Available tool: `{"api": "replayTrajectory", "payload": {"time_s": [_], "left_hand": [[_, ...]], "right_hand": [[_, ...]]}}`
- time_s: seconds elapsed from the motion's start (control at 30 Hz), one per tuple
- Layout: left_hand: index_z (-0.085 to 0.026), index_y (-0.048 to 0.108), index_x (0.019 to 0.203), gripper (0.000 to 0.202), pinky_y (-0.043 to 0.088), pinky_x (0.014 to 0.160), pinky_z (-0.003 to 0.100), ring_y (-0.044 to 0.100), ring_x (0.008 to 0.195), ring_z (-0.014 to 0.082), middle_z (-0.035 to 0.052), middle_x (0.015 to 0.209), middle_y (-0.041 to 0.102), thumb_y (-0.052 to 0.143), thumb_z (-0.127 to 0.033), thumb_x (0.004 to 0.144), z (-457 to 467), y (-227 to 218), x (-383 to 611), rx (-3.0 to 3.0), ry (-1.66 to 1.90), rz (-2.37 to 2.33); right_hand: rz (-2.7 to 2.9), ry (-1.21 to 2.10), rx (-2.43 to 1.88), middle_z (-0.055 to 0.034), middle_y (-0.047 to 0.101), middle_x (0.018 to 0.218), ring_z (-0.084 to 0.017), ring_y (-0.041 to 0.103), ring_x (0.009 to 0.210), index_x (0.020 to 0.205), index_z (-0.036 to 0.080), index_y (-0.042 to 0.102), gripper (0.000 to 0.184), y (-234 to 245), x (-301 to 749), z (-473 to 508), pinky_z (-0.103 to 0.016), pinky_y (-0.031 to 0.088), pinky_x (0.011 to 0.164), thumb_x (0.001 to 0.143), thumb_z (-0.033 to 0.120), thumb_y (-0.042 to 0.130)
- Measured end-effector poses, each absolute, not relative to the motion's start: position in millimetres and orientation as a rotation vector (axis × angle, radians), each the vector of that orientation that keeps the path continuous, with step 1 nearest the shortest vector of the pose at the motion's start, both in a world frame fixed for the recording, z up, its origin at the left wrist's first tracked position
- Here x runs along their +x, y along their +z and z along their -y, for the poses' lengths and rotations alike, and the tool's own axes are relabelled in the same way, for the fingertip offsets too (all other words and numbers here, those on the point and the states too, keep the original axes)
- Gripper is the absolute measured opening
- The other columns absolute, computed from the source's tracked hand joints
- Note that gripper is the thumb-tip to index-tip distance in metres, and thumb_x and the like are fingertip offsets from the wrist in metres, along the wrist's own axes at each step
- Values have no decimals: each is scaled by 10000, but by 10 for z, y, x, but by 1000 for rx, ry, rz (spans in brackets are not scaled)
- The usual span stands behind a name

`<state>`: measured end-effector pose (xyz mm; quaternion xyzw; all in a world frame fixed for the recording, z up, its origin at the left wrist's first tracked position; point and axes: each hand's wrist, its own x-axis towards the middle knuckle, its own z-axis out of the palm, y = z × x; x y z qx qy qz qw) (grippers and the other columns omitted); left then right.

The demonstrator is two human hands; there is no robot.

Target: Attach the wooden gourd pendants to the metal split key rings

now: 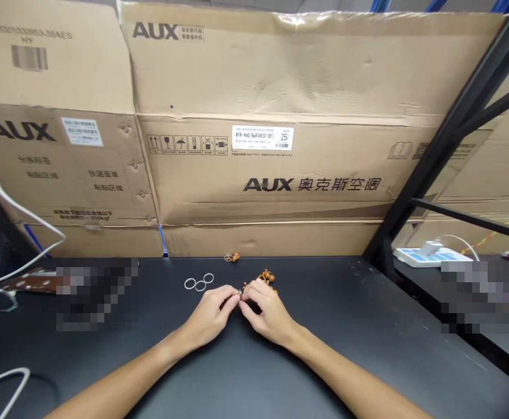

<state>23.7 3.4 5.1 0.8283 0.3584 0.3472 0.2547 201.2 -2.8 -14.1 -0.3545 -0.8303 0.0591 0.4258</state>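
On the black workbench (333,331), your left hand (211,317) and right hand (265,311) close fingertip to fingertip, pinching a small metal ring (240,292); a carved wooden charm (263,279) lies just beyond them, three loose rings (199,283) to their left.

Bright, even light leaves a soft shadow under the right hand (268,311), and the edges bow outward
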Motion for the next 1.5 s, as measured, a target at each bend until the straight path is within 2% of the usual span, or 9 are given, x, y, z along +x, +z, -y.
{"api": "replayTrajectory", "payload": {"time_s": [0.43, 0.67, 0.87, 1.1, 1.23, 1.5], "left_hand": [[-176, 587, 801, 263, 426, 673, 250, 579, 689, 148, 17, 771, 641, 386, -265, 946, -56, 13, 245, 2282, 974, -1101], [-181, 605, 849, 241, 433, 710, 245, 581, 735, 146, 21, 810, 630, 392, -229, 950, -65, -9, 227, 2342, 987, -1006], [-189, 639, 900, 243, 434, 732, 245, 586, 766, 141, 22, 840, 639, 405, -224, 956, -61, -19, 227, 2349, 995, -944], [-193, 679, 889, 255, 446, 728, 261, 603, 773, 162, 37, 847, 671, 442, -273, 937, -59, 31, 226, 2310, 961, -976], [-192, 658, 876, 232, 445, 742, 261, 606, 780, 162, 33, 861, 675, 446, -268, 929, -46, 42, 234, 2283, 962, -1015], [-179, 593, 828, 187, 425, 681, 240, 579, 695, 143, 8, 780, 645, 435, -227, 916, -89, -11, 230, 2225, 1022, -1153]], "right_hand": [[2086, 11, -861, -36, 577, 715, -172, 483, 689, 710, 198, 534, 151, -154, 1982, 15, -304, 419, 655, 837, 131, 487], [2082, 112, -909, -39, 583, 767, -185, 512, 745, 779, 203, 536, 85, -137, 1997, 35, -323, 440, 695, 832, 144, 505], [2021, 200, -874, -35, 585, 796, -184, 533, 775, 782, 211, 524, 97, -155, 2019, 4, -327, 453, 734, 847, 140, 518], [2023, 138, -900, -47, 591, 820, -193, 528, 790, 791, 206, 554, 81, -182, 2022, -13, -341, 457, 732, 849, 154, 533], [2060, 176, -880, -51, 582, 837, -194, 504, 802, 810, 203, 548, 93, -161, 2029, 1, -354, 444, 748, 877, 162, 498], [2204, 140, -884, -65, 559, 906, -203, 473, 864, 847, 192, 552, 83, -112, 2019, 43, -367, 425, 795, 891, 165, 487]]}}
